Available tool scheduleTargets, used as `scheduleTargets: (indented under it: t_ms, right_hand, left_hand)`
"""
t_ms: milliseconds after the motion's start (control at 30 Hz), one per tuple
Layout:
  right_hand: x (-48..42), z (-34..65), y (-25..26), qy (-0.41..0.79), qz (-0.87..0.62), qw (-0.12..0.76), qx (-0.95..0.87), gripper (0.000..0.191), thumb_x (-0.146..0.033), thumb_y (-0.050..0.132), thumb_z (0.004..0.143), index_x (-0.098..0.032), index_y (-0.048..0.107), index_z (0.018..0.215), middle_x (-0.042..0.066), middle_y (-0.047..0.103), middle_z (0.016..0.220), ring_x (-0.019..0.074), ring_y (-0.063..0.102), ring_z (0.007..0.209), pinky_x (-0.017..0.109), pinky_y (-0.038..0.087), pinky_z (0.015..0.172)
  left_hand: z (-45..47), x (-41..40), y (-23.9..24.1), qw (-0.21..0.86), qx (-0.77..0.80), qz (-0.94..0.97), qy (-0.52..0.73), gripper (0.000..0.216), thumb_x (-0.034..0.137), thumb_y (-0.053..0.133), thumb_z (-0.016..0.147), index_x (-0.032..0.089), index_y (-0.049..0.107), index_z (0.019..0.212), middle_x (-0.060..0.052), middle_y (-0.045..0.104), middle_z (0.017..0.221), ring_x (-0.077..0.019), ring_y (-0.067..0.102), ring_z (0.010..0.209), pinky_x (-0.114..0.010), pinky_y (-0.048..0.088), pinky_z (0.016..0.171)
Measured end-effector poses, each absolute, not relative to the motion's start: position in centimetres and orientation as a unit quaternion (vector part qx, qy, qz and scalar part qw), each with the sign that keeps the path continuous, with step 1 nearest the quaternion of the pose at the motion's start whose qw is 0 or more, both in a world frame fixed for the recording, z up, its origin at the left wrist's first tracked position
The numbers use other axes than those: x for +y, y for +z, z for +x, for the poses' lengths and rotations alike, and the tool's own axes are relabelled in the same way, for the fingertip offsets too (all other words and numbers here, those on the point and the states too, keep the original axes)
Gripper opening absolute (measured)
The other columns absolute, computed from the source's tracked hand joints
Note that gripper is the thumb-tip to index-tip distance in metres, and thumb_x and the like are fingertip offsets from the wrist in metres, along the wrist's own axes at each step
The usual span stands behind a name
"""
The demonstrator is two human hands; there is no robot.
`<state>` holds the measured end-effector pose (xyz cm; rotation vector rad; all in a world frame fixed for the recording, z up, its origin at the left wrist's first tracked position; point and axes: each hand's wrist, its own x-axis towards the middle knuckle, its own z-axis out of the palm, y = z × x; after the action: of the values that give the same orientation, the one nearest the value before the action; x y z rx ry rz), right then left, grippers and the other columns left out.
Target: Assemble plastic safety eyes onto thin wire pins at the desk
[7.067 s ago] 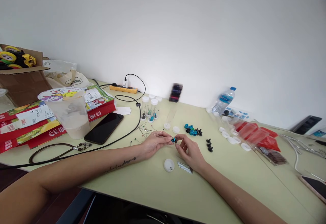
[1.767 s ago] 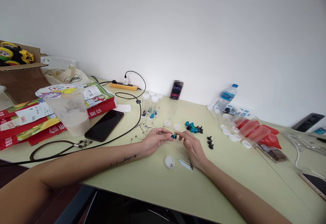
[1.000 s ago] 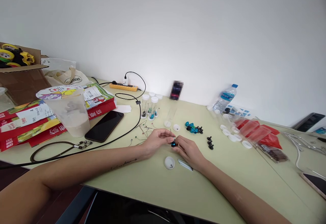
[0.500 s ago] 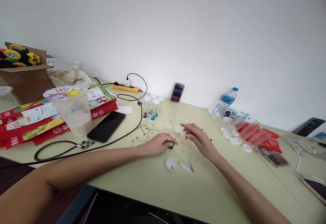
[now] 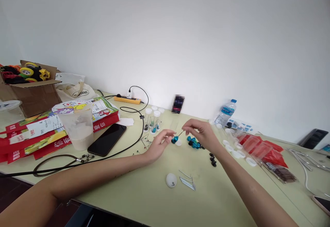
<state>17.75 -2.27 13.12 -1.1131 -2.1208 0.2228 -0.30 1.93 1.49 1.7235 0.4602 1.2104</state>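
Note:
My right hand [image 5: 200, 133] has its thumb and fingertips pinched on the upper end of a thin metal rod [image 5: 180, 134]. At the rod's lower left end is a small glossy blue piece [image 5: 174, 140]. My left hand [image 5: 161, 145] is beside that piece, thumb and index finger apart; whether a fingertip touches it I cannot tell. A white round cap [image 5: 178, 142] lies on the table just below. More blue pieces [image 5: 194, 142] are heaped under my right hand, and several small black pieces [image 5: 212, 160] lie to its right.
Capped clear tubes [image 5: 155, 122] stand behind my left hand, near scattered thin rods [image 5: 145, 141]. In front are a small white dish [image 5: 171, 180] and bent metal rods [image 5: 188, 183]. White caps [image 5: 235, 153] and clear tubes lie right. A phone [image 5: 107, 139], cup [image 5: 77, 130] and cable are left.
Both hands have risen off the table with the rod and blue piece. My right hand has closed on the rod's end, while the left fingers have spread. The view has tilted up slightly.

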Motion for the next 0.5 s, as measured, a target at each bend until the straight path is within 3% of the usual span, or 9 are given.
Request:
scheduleTargets:
  t_ms: [100, 200, 267, 400, 500]
  right_hand:
    - [-1.4, 17.6, 14.6, 0.044, -0.461, 0.470, -0.752, 0.022, -0.036, 0.051, 0.084, -0.018, 0.063, 0.079, 0.002, 0.065, 0.068, 0.0133, 0.059, 0.060, 0.026, 0.048, 0.058]
    - [-0.4, 17.4, 14.7, 0.065, -0.455, 0.576, -0.676, 0.022, -0.038, 0.051, 0.084, -0.017, 0.061, 0.081, 0.003, 0.065, 0.069, 0.0141, 0.062, 0.060, 0.029, 0.053, 0.060]
    - [0.2, 17.2, 14.3, 0.078, -0.447, 0.610, -0.649, 0.023, -0.038, 0.052, 0.083, -0.017, 0.060, 0.082, 0.004, 0.065, 0.070, 0.0149, 0.064, 0.062, 0.030, 0.055, 0.062]
    - [1.1, 17.3, 13.2, 0.088, -0.451, 0.626, -0.630, 0.026, -0.041, 0.053, 0.081, -0.016, 0.060, 0.082, 0.005, 0.066, 0.073, 0.0156, 0.065, 0.065, 0.032, 0.057, 0.067]
    - [1.8, 18.0, 12.7, 0.109, -0.468, 0.609, -0.630, 0.025, -0.040, 0.055, 0.080, -0.015, 0.061, 0.082, 0.005, 0.067, 0.072, 0.0158, 0.065, 0.064, 0.032, 0.057, 0.067]
  left_hand:
    - [0.3, 3.7, 1.4, 0.409, 0.287, 0.648, 0.575, 0.037, 0.037, 0.056, 0.080, 0.022, 0.046, 0.112, -0.009, 0.049, 0.117, -0.0192, 0.046, 0.110, -0.033, 0.034, 0.094]
    - [1.6, 5.9, 1.4, 0.391, 0.318, 0.672, 0.543, 0.059, 0.033, 0.069, 0.068, 0.024, 0.040, 0.118, -0.009, 0.045, 0.124, -0.0214, 0.041, 0.117, -0.037, 0.032, 0.096]
    - [2.6, 7.0, 1.7, 0.393, 0.321, 0.689, 0.517, 0.067, 0.031, 0.073, 0.063, 0.024, 0.039, 0.119, -0.010, 0.051, 0.118, -0.0221, 0.045, 0.114, -0.039, 0.033, 0.095]
    - [4.0, 7.7, 2.7, 0.408, 0.268, 0.710, 0.508, 0.039, 0.023, 0.065, 0.071, 0.022, 0.045, 0.105, -0.004, 0.062, 0.091, -0.0168, 0.058, 0.091, -0.035, 0.040, 0.086]
    - [3.7, 7.4, 3.5, 0.417, 0.246, 0.717, 0.501, 0.034, 0.020, 0.066, 0.069, 0.021, 0.048, 0.098, -0.003, 0.063, 0.087, -0.0159, 0.059, 0.085, -0.032, 0.043, 0.080]
